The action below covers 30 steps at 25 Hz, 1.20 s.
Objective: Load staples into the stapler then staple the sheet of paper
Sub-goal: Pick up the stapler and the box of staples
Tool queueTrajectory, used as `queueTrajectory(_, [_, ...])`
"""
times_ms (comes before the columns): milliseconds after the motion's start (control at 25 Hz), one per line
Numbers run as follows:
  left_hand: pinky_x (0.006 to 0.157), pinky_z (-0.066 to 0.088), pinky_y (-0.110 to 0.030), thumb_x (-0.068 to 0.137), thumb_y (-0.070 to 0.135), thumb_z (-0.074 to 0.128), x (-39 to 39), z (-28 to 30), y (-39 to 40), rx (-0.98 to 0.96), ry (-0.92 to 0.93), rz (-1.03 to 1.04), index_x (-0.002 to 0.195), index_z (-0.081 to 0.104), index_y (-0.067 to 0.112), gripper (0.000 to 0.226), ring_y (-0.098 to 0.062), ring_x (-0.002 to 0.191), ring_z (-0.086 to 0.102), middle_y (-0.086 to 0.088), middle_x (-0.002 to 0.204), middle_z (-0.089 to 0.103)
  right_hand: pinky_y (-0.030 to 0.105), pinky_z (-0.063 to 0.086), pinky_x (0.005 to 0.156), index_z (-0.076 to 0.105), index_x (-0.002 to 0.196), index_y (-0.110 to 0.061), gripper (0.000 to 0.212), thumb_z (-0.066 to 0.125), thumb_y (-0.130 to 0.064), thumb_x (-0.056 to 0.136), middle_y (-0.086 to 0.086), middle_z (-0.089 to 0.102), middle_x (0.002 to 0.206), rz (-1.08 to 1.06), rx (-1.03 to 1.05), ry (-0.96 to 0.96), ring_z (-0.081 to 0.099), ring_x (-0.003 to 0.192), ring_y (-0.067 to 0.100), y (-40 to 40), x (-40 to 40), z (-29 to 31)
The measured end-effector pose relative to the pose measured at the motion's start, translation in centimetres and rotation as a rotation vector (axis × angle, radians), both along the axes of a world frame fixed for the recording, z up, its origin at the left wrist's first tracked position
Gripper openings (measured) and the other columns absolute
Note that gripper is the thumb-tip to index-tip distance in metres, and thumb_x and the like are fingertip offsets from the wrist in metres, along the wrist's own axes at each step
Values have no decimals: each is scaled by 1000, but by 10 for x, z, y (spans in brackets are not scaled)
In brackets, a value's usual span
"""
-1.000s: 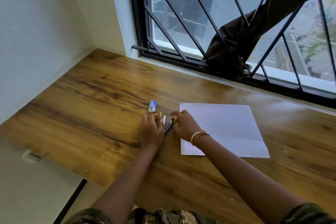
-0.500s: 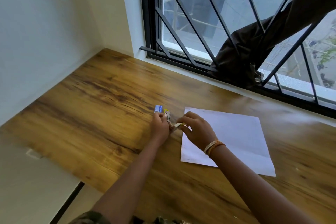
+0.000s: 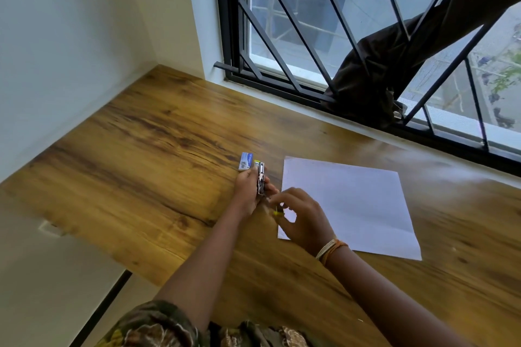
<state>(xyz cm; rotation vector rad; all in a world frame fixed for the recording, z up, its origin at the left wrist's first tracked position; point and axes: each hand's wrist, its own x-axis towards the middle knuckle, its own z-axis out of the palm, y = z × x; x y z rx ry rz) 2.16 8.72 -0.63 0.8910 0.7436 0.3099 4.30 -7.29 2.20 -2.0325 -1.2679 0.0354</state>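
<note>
My left hand (image 3: 248,191) grips a small metal stapler (image 3: 261,177), holding it just above the wooden desk (image 3: 141,166). Just right of it, my right hand (image 3: 301,214) pinches a small yellow piece (image 3: 277,213), blurred, at the stapler's near end. A small blue and white staple box (image 3: 245,161) lies on the desk right behind my left hand. A white sheet of paper (image 3: 352,200) lies flat to the right, its near left corner under my right hand.
A barred window (image 3: 338,36) runs along the desk's far edge, with dark cloth (image 3: 372,84) hanging through the bars onto the sill. A white wall closes the left side. The desk's front edge drops off at lower left.
My left hand has lifted the stapler and turned it, its metal side now showing. My right hand drew back toward me with the yellow piece. The camera view shifted left.
</note>
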Motion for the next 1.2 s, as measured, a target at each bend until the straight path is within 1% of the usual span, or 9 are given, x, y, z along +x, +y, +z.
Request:
queueTrajectory(160, [50,56,-33,105,22,32,0,3,-4,38,-3,26,94,53,3,30,-18,43,57,-8,63,51,34,56,67,67,106,-15,27,69,-15,79,3,65,103,70,-88,-74,61,90,18,-11,-9,-14])
queueTrajectory(320, [54,56,-35,105,20,29,2,1,-5,82,45,37,101,51,3,29,-21,46,59,-8,64,52,34,56,76,59,123,-21,48,73,-21,77,0,62,113,124,-272,122,60,90,14,-12,-2,-8])
queueTrajectory(440, [57,55,-36,104,20,27,3,-1,-4,120,82,15,101,51,5,29,-24,52,60,-8,65,54,37,57,71,58,122,-21,46,72,-21,78,1,65,107,85,-265,160,63,80,12,-8,6,3])
queueTrajectory(600, [53,48,-30,104,16,27,2,-2,-2,180,81,-25,102,51,4,27,-21,58,57,-9,69,56,40,54,73,63,116,-19,29,62,-20,87,6,64,97,-46,-164,44,61,83,20,17,21,16])
queueTrajectory(720, [51,46,-28,102,14,30,1,-3,-1,163,23,-73,104,52,3,25,-19,58,55,-11,72,56,40,50,84,58,126,-20,35,54,-22,91,9,58,115,-96,-253,-87,55,103,26,42,35,20])
queueTrajectory(800, [49,45,-25,102,14,33,-1,-4,0,186,6,-103,97,56,7,25,-17,56,54,-10,73,57,41,49,88,53,130,-22,40,53,-27,91,9,53,126,-108,-353,-159,51,111,27,54,42,20])
queueTrajectory(880, [50,45,-26,102,18,36,-1,-6,1,222,27,-105,89,59,11,27,-15,56,56,-6,72,60,43,48,91,53,129,-25,41,56,-26,89,9,50,132,-109,-406,-191,51,114,29,58,44,18])
queueTrajectory(1080, [63,52,-33,102,20,34,0,-11,1,286,83,-93,90,62,10,32,-17,68,61,-7,77,65,44,44,96,57,125,-25,35,51,-25,91,9,48,137,-93,-443,-313,51,117,30,58,45,11])
queueTrajectory(1200, [63,51,-34,102,19,35,-1,-11,0,299,81,-97,88,63,10,33,-18,68,61,-8,76,64,44,46,95,58,122,-25,33,55,-24,89,10,49,135,-89,-438,-309,52,115,30,57,46,11])
